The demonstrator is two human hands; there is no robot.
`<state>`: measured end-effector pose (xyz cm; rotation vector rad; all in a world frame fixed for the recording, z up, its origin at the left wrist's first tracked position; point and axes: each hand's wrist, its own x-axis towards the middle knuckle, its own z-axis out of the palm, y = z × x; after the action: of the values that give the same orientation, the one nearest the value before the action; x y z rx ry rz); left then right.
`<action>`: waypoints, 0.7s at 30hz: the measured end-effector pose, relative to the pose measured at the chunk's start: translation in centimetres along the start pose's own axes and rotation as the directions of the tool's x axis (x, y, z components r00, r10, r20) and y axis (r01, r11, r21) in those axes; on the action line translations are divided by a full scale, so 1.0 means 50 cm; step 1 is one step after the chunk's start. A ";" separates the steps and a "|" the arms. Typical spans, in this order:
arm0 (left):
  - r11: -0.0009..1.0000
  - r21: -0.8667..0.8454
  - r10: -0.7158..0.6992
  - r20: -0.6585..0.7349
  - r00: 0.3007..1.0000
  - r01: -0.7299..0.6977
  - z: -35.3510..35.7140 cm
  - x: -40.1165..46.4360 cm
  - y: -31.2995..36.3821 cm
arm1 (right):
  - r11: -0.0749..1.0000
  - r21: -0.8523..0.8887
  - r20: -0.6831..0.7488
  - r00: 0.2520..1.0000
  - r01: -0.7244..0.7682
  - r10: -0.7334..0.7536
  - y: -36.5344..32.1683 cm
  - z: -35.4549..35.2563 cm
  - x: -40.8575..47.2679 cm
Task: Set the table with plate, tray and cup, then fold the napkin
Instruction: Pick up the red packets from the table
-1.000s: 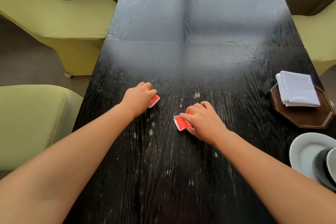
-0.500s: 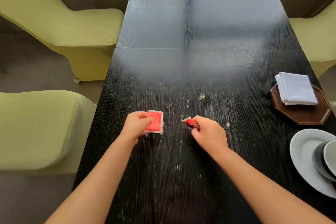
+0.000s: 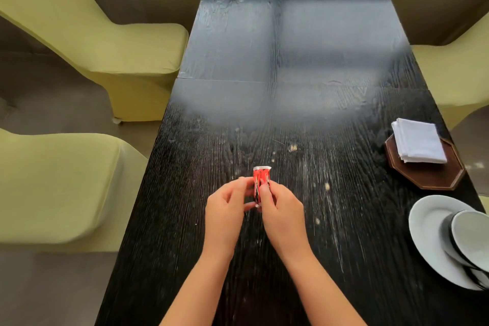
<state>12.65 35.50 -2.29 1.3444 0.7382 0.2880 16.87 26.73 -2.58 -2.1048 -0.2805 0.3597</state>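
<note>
Two hands meet over the dark table (image 3: 225,119): your left hand (image 3: 225,210) and right hand (image 3: 281,208) pinch the red packets (image 3: 261,180) between fingertips. Well to the right, the folded napkin (image 3: 418,144) lies on the brown tray (image 3: 436,177); nearer you, a cup (image 3: 471,239) tilts on the plate (image 3: 428,227).

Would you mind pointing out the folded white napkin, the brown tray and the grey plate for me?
folded white napkin (image 3: 419,141): head view, middle of its top face.
brown tray (image 3: 436,176): head view, bare surface near its front edge.
grey plate (image 3: 428,222): head view, bare left part of its surface.
</note>
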 end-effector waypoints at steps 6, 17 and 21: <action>0.999 0.044 0.016 0.070 0.997 -0.019 -0.005 -0.017 0.001 | 0.949 0.273 0.140 0.983 -0.155 0.120 0.006 -0.021 -0.011; 0.965 0.255 -0.021 0.292 0.956 -0.056 -0.025 -0.026 0.032 | 0.924 0.285 0.415 0.902 -0.257 0.123 0.005 -0.095 -0.045; 0.823 0.487 0.092 0.393 0.915 -0.292 -0.015 -0.040 0.071 | 0.969 0.167 0.461 0.883 -0.182 0.087 -0.011 -0.135 -0.067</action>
<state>11.47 35.71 1.68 1.9559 0.3767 -0.0162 16.19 20.61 1.81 -1.8187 -0.3496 0.9288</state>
